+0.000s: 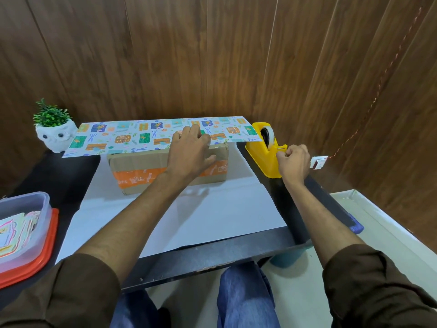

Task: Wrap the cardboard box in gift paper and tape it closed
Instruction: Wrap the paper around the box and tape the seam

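Nearest you, gift paper spreads white before the cardboard box; your flat left hand pins its far edge on top. Right of the box, your right hand has its grip pinched on tape at the dispenser.

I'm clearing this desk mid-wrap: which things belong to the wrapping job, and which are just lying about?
Job: cardboard box; gift paper, pressed by left hand; tape in yellow dispenser, right hand at its cutter.
Lying about: owl planter; plastic tub.
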